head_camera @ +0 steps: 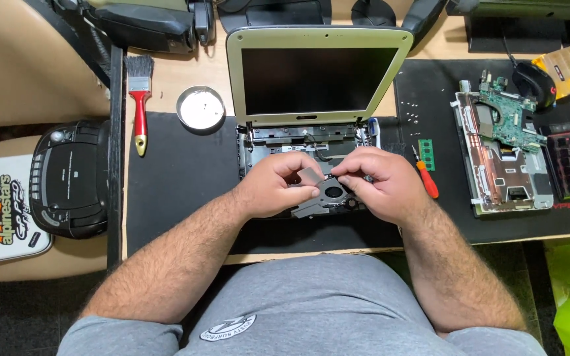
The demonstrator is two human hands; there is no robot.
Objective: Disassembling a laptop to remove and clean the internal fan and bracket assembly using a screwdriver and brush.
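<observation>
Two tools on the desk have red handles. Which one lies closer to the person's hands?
The small red-handled screwdriver, lying just beside the right hand on the black mat. The red-handled paintbrush lies far off, past the left hand.

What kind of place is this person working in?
Probably an electronics repair bench: an opened small laptop on a black mat, a bare green circuit board to the side, and a red-handled screwdriver nearby.

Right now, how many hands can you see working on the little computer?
2. The left hand pinches a small grey piece over the cooling fan; the right hand grips the fan from the other side, over the opened laptop. No other hands show.
</observation>
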